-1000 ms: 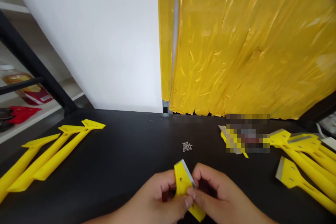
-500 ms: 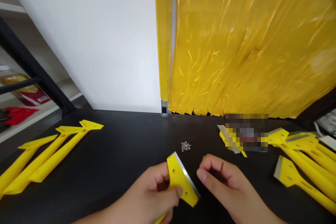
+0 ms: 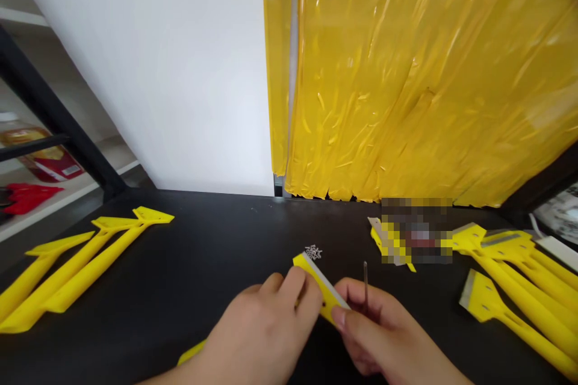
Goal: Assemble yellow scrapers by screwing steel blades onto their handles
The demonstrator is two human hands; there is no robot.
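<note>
Yellow scraper (image 3: 311, 269), edge (image 3: 327, 283) at right hand (image 3: 379, 328)

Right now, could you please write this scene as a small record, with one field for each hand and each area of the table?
Left hand: the left hand grips a yellow scraper
Right hand: the right hand has its thumb on the scraper's end and holds a thin rod
Table centre: small pile of screws
Table left: three yellow handles, no blades visible
Table right: several yellow scrapers, some blades visible
</note>
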